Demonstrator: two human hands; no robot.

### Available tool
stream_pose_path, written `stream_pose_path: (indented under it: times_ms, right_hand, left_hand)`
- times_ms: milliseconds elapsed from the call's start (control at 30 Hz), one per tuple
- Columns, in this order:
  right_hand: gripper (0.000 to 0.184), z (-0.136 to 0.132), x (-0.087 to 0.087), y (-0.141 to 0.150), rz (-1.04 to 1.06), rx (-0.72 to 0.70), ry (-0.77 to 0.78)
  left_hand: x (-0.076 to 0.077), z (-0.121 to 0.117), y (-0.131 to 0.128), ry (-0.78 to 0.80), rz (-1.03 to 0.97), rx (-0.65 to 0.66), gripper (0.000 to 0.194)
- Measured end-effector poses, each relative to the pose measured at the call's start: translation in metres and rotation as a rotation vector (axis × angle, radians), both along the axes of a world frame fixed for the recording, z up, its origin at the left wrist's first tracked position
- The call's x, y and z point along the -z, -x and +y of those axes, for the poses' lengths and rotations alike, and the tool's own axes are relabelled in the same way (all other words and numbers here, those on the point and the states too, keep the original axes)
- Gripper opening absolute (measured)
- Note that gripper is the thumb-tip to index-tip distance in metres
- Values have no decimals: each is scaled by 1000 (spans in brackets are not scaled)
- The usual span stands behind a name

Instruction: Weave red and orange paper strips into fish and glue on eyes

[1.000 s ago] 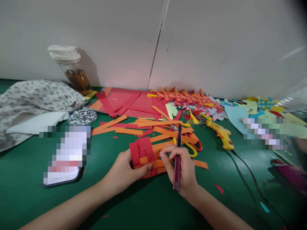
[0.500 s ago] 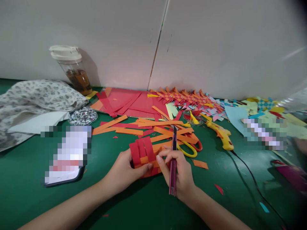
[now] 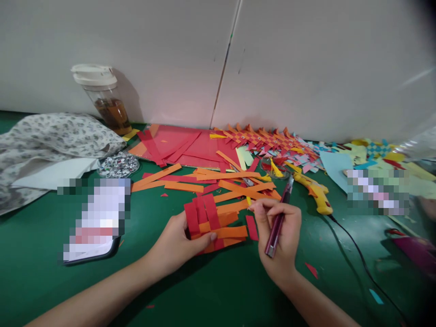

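- Woven paper [image 3: 208, 222] in red and orange: just below the middle of the frame.
- Left hand [image 3: 180, 249], left of centre: grip pinching its left part, thumb on top.
- Right hand [image 3: 282, 236], right of centre: grip wrapped around a purple cutter [image 3: 275, 235].
- Glue gun [image 3: 315, 193] right, phone [image 3: 95, 222] left, on the green surface [image 3: 204, 293].
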State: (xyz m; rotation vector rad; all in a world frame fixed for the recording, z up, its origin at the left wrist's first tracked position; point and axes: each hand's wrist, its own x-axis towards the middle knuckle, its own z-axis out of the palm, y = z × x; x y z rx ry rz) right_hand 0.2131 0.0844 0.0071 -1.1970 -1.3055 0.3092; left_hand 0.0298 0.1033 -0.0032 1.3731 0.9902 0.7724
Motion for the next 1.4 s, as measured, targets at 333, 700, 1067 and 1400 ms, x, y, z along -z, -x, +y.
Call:
stream_pose_path:
  times_ms: [333,700,1067,1400]
  right_hand:
    - [23,15,-9,-24,121,107,-85]
    - [20,-1,-5,-5,-160,-127,158]
    - [27,-8,13,7,-293,-273,181]
    - [12,8,2,-10,-484,-58,141]
  left_hand:
    - [1,-1,1,2,-6,-15,32]
    - [2,0,-1,16,-28,-49,35]
    - [2,0,-3,63,-137,-67,23]
    - [-3,7,-2,403,-467,-493,23]
